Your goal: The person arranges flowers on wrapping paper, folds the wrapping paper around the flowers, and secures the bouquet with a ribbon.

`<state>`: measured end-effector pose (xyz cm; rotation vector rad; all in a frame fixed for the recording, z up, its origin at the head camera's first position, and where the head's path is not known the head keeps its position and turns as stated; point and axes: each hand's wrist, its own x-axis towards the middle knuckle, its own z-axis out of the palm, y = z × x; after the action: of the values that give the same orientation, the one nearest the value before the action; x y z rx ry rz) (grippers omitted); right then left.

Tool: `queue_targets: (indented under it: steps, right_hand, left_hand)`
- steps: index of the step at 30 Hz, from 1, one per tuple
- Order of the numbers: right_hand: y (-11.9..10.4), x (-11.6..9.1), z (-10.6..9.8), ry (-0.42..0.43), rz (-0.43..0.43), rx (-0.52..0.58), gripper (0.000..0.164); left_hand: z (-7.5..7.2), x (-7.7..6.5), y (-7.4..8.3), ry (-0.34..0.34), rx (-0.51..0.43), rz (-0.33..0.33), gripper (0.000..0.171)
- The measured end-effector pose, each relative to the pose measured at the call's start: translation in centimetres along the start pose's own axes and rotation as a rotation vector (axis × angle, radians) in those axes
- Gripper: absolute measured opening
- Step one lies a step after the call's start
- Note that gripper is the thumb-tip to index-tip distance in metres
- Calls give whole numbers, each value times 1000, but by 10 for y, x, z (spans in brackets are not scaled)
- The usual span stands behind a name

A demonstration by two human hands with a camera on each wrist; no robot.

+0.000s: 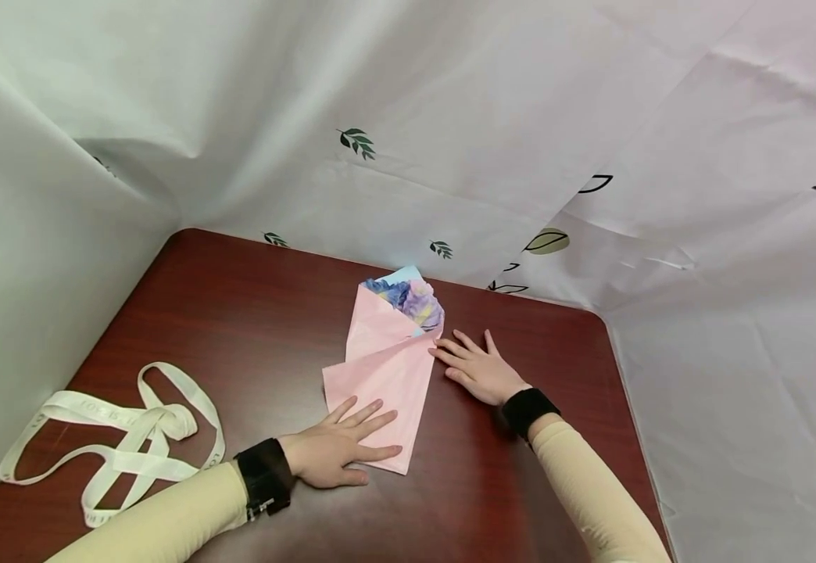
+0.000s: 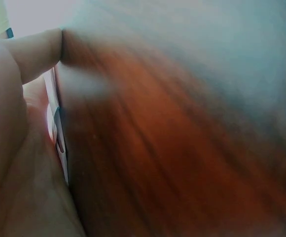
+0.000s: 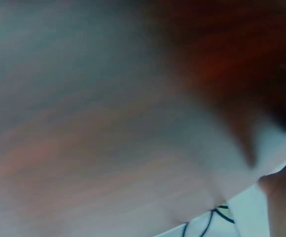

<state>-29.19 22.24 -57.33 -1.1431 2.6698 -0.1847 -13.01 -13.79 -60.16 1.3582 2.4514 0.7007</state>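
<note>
- We see a wrapper (image 1: 388, 383) of smooth, matt paper.
- We find the flowers (image 1: 422, 303) ruffled, cloth-like.
- We see a glossy, wood-grained tabletop (image 1: 253, 313).
- We note a woven-looking cloth ribbon (image 1: 176, 422).

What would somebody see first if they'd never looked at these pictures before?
Probably the blue and purple flowers peeking from the top of the pink paper in the middle of the table. The left hand is spread on the paper's lower part, while the right hand has fingertips at its right edge. Then comes the loopy white ribbon on the left.
</note>
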Motion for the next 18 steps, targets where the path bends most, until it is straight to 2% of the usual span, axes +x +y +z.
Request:
queue_targets:
  steps: [6,12,15,18]
  right_hand:
    - [7,19,-9,17,168,-23,58]
    - [9,39,-14,16,314,20,63]
    - [1,43,-17,17,368,38,63]
    - [-14,36,-17,66,420,86,66]
  left_hand:
    - [-13,2,12,-42,15,-35,61]
    - [-22,3,21,-80,76,-86,60]
    - [-20,2,19,-58,59,-77,61]
    - [-13,1,13,-11,29,-36,61]
